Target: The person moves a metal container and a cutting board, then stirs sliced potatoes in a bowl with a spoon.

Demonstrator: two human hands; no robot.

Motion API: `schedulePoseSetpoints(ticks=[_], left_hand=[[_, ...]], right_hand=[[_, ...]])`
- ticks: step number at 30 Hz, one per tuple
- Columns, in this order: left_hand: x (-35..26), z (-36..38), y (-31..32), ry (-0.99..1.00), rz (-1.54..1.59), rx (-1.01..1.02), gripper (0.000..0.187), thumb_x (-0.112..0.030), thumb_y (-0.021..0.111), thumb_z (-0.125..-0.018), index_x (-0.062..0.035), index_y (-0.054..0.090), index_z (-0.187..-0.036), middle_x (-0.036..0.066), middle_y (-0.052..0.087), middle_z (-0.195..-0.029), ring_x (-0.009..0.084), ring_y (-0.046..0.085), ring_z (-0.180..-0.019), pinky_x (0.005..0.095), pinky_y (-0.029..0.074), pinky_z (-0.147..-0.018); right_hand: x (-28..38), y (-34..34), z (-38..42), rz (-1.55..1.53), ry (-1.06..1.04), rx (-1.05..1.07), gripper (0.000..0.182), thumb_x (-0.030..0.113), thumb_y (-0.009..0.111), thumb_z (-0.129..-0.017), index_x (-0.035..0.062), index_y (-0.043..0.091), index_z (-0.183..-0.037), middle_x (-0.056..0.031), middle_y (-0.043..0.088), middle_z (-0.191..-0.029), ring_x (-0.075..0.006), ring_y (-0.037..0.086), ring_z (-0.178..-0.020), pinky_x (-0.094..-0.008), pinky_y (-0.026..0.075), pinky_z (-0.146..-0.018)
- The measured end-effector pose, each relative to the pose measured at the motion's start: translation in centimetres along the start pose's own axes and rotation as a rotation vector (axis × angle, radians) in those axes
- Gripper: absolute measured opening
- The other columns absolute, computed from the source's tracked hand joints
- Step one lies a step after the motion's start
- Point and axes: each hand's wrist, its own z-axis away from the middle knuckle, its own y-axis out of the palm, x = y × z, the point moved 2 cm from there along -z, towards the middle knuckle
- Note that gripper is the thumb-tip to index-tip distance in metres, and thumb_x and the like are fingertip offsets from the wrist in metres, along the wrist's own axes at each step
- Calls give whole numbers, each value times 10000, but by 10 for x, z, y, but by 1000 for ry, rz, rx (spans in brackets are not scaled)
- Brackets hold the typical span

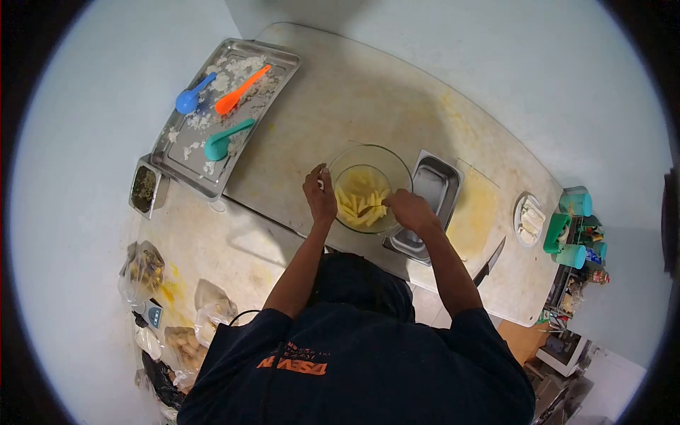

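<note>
A clear glass bowl (394, 164) stands on the table in front of the person, with pale yellow strips (354, 198) in it. My left hand (320, 193) is at the bowl's left rim, fingers bent around something small and pale that I cannot make out. My right hand (412, 210) reaches over the right rim, closed on the handle of a spoon (365, 210) whose tip lies among the strips. Just right of the bowl, partly under my right forearm, sits a rectangular metal pan (433, 180).
A metal tray (205, 185) with blue, orange and green scoops lies upper left, beside a small metal container (146, 190). Bags (185, 347) sit lower left. To the right are a yellow-stained board (473, 212), a knife (490, 261), a plate (529, 219) and turquoise containers (572, 255).
</note>
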Motion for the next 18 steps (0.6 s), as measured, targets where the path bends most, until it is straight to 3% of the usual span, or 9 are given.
schedulePoseSetpoints(ticks=[3,6,9,12,18], left_hand=[[-2,2,1,-36,42,5,317,-276,512,-1034,-53,641,-1218,107,602,-958,259,505,-929,397,425,-844],[-4,2,-1,-41,49,3,315,-277,513,-1033,-55,642,-1216,107,604,-959,260,505,-928,397,426,-846],[-7,3,-1,-53,57,12,318,-277,511,-1034,-49,639,-1215,109,605,-962,263,507,-930,400,425,-853],[-5,1,0,-3,40,-10,322,-282,508,-1036,-50,639,-1216,107,606,-958,264,504,-929,400,424,-860],[-6,2,0,-21,31,-3,332,-292,499,-1038,-54,639,-1223,106,603,-940,264,503,-931,398,425,-862]], right_hand=[[4,-13,6,31,64,-85,246,116,550,-898,97,698,-1093,-173,655,-1056,-337,653,-1033,-461,520,-906],[-10,-7,0,48,-2,-204,188,107,585,-857,94,714,-993,-141,660,-975,-312,660,-990,-450,521,-860],[-14,-7,-5,313,-86,-179,113,108,618,-821,96,711,-885,-117,671,-930,-290,663,-969,-430,515,-820],[-14,4,-10,326,-153,-189,82,119,634,-808,102,709,-835,-106,679,-907,-278,674,-949,-416,513,-807],[-4,40,-30,377,-134,-12,94,138,630,-828,93,708,-855,-113,684,-912,-292,685,-876,-441,530,-795]])
